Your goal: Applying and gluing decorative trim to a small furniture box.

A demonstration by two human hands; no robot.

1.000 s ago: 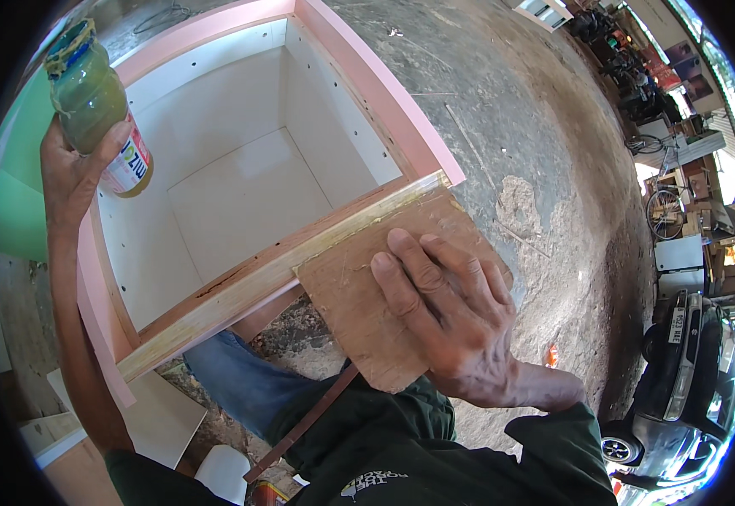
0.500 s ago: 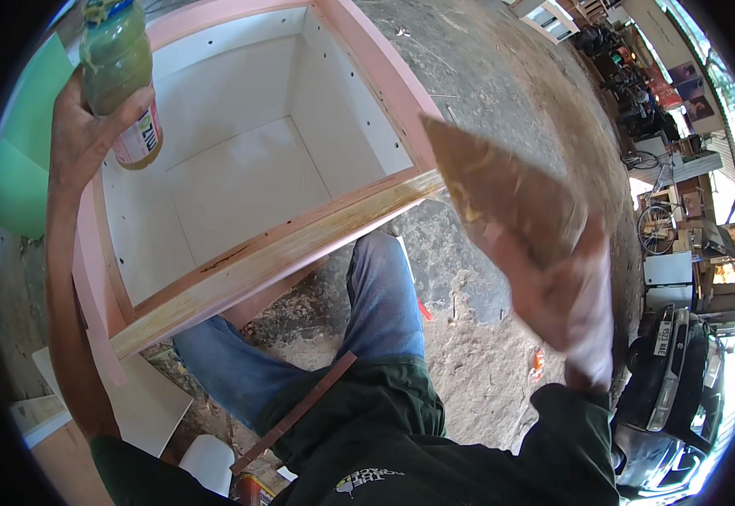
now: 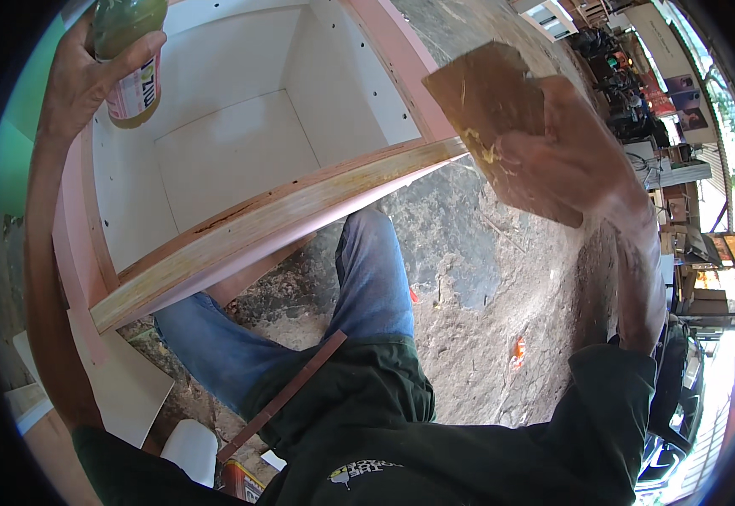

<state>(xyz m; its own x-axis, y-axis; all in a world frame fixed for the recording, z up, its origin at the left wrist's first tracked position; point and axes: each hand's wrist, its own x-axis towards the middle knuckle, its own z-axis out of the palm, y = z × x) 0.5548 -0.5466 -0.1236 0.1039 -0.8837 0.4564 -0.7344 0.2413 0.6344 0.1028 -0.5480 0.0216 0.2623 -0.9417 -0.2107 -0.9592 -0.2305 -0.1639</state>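
My left hand [image 3: 74, 93] is wrapped round a clear plastic bottle [image 3: 138, 94] of yellowish-green liquid, held over the far left of an open box-shaped cabinet. In my right hand [image 3: 578, 160] is a thin, flat brown spreader [image 3: 481, 93] with yellow smears, raised just past the cabinet's right corner and apart from it. The cabinet [image 3: 207, 143] has a white inside with small dark holes and pink outer faces. Along its near side runs a bare wood edge [image 3: 300, 212] with a streaky yellowish coating.
My knees are below the cabinet's near edge. A narrow brown strip [image 3: 287, 390] lies across my lap. Pale boards [image 3: 135, 384] and a white object [image 3: 192, 447] are at the lower left, a green panel [image 3: 13, 160] beyond. An orange scrap [image 3: 518, 351] lies on the rough floor.
My right hand has swung up and to the right with the spreader, its flat face now showing. The bottle has risen a little in view, and the whole view has shifted slightly.
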